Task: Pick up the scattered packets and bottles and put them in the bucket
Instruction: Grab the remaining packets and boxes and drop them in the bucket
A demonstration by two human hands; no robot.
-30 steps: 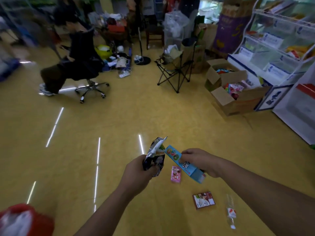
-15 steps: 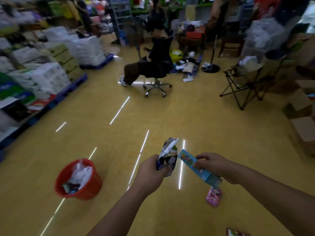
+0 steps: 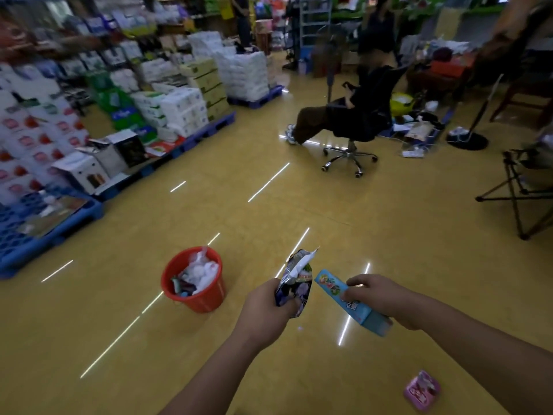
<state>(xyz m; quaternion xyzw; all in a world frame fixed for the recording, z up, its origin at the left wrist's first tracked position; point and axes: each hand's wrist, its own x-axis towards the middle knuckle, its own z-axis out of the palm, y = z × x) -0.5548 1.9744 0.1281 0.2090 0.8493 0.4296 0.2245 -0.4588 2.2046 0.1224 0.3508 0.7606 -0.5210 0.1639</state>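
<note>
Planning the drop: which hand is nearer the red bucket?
Left. The left hand, gripping a dark packet, is just right of the bucket; the right hand, holding a blue box, is farther right.

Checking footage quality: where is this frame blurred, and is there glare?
Head view: stacked goods at left are motion-smeared; left hand, right hand, dark packet, blue box and red bucket are fairly sharp; light streaks glare off the yellow floor.

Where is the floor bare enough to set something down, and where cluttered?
Bare floor surrounds the red bucket and stretches to the office chair. Crowded: stacked boxes on pallets at left, clutter beyond the chair; a pink packet lies lower right.
</note>
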